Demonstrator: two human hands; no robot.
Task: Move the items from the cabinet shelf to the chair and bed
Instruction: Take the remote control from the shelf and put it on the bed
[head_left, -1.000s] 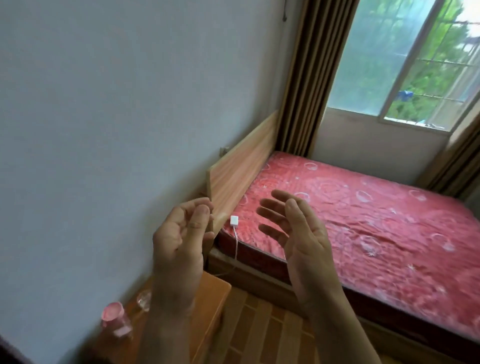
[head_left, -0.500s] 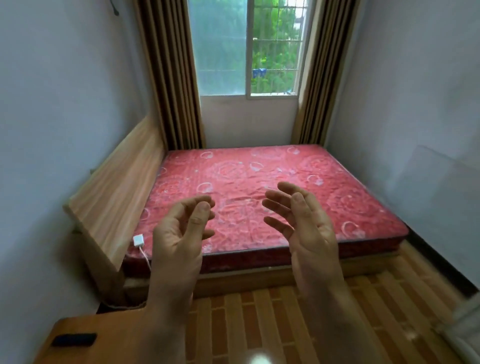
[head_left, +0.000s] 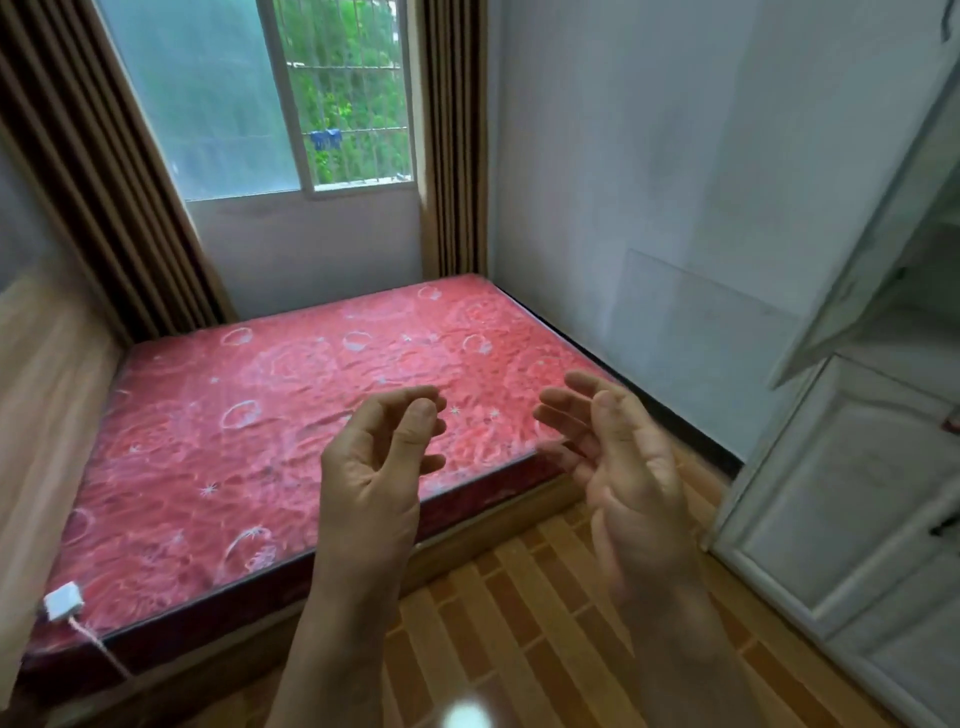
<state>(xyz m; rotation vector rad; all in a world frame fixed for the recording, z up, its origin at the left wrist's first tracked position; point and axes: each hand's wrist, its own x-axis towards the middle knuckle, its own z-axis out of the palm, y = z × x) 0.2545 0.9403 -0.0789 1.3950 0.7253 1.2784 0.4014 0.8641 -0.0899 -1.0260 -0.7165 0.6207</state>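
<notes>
Panned right since earlier frame, bringing white panelled cabinet into view rightward, nearest right hand. Holding nothing there or in left hand; fingers loosely curled. Cannot see shelf items; red patterned bed ahead.

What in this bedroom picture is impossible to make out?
Head view:
Cabinet shelves: cut off by the right edge, partly behind its open door, and blurred; contents unreadable.
Reddish thing by the cabinet: clipped by the right edge, too small to name.
Chair: outside the frame.
White plug cord: its far end fades from sight.
</notes>
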